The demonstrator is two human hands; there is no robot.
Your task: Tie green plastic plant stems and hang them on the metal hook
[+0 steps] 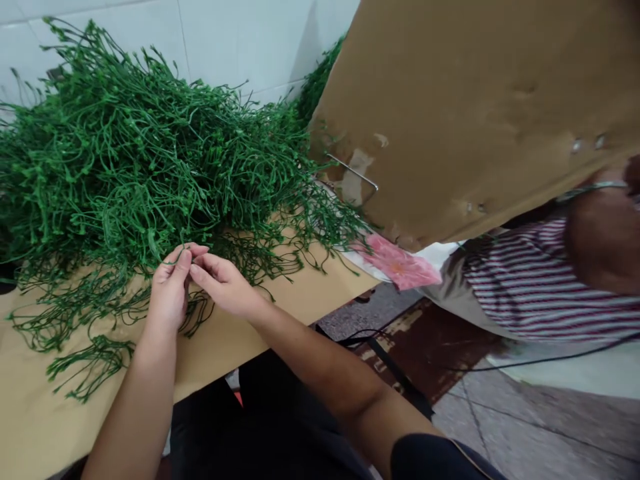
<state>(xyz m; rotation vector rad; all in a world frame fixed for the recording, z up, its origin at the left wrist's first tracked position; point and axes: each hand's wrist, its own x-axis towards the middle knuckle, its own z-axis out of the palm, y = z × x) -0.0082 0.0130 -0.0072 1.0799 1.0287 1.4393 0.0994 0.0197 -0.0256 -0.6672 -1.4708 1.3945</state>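
My left hand (173,280) and my right hand (219,279) meet at the front edge of a big heap of green artificial plant stems (140,153). Both hands are closed, with thumbs and fingertips pinching close together. A thin green stem (173,262) runs across the left fingers and is gripped there. The right fingertips press at the same spot; what they pinch is hidden between the hands. Looser stems (95,363) lie in a small bunch left of my left forearm, and more dangle behind my hands.
The heap rests on a tan board (310,293) against a white tiled wall (240,40). A large cardboard sheet (450,120) stands at the right, with a metal hook (353,170) on it. Below it lies a pink cloth-like piece (400,261). A person in a striped shirt (535,280) is beyond.
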